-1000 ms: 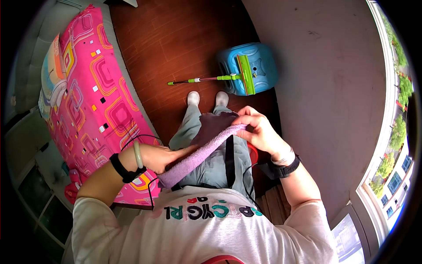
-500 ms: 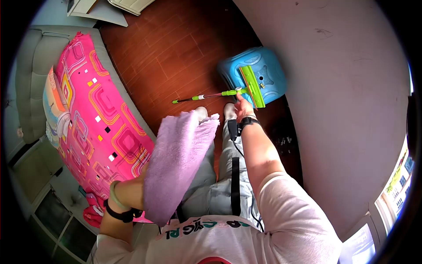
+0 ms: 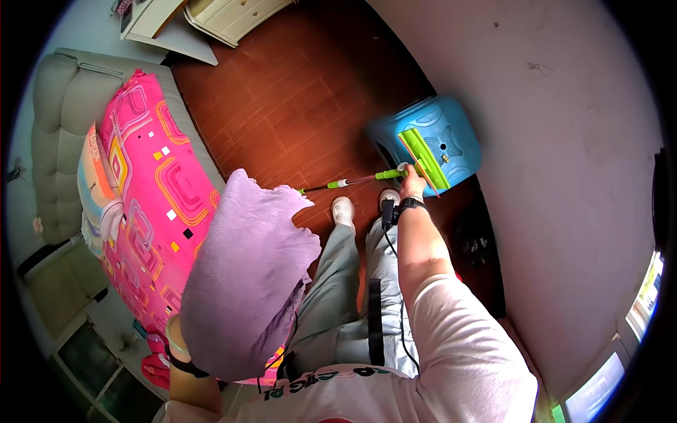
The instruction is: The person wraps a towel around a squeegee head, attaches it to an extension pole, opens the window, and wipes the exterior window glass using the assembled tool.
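Observation:
My right hand (image 3: 412, 183) is closed around a window squeegee (image 3: 423, 158) just below its lime-green head. The squeegee's pole (image 3: 356, 181) stretches left, and its far end passes behind a purple cloth (image 3: 243, 275). The fluffy cloth is spread over the end of my left arm, covering my left hand completely, so its fingers are hidden. Beyond my right hand stands a blue plastic stool-like object (image 3: 460, 134) with a moulded top and a dark hole. The squeegee head overlaps it in view; I cannot tell whether they touch.
On the left is a bed with a pink patterned cover (image 3: 151, 204) and a grey headboard (image 3: 60, 141). A pale wall (image 3: 564, 176) rises on the right. White drawers (image 3: 229, 17) stand at the far end of the brown floor (image 3: 282, 106). Dark items (image 3: 476, 243) lie by the wall.
The purple cloth has moved left and spread wider, now covering my left hand and most of the forearm. The view has shifted, so the stool-like object and squeegee appear lower and further right.

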Demonstrator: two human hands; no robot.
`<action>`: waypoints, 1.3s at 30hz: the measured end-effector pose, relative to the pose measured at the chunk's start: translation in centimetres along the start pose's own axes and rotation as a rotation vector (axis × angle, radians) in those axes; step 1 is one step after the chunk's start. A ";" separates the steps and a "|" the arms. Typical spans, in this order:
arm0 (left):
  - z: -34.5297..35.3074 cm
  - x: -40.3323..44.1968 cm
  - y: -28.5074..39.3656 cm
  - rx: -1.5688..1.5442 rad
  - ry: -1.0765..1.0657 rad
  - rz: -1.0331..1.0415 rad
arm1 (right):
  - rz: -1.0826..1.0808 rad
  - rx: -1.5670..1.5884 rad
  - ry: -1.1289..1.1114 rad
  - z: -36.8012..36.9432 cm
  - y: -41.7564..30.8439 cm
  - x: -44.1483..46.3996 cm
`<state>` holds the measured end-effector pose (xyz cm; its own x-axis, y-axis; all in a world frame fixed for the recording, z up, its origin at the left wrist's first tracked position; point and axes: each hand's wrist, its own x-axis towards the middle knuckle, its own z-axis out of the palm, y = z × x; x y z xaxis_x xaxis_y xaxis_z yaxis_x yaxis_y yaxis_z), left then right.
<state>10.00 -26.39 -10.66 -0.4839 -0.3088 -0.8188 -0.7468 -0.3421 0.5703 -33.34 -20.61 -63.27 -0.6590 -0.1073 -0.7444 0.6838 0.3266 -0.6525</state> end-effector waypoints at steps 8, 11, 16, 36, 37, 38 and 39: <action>-3.6 -3.2 3.2 0.221 0.338 0.403 | -0.243 0.102 -0.863 3.2 -11.7 -25.7; -4.8 -6.5 6.3 0.350 0.440 0.615 | -0.545 -0.451 -1.202 4.0 -18.1 -37.4; -4.9 -15.1 11.4 0.611 0.420 0.955 | -1.075 -0.697 -1.222 4.6 -26.0 -55.4; -0.9 -18.1 17.6 0.771 0.464 1.314 | -1.309 -0.555 -1.283 -1.7 -26.3 -65.1; -0.8 -19.0 17.7 0.826 0.448 1.333 | -1.277 -0.487 -1.281 -1.8 -26.5 -65.5; -0.8 -19.8 17.7 0.878 0.420 1.338 | -1.293 -0.475 -1.257 -2.0 -26.9 -65.7; -0.8 -20.5 17.7 0.922 0.399 1.339 | -1.310 -0.464 -1.235 -2.1 -27.5 -65.9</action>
<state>7.06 -26.82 16.22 -0.9280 -0.1719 0.3307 -0.0003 0.8876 0.4606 -9.40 -20.53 3.98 0.0886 -0.9393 0.3314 -0.2795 -0.3428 -0.8969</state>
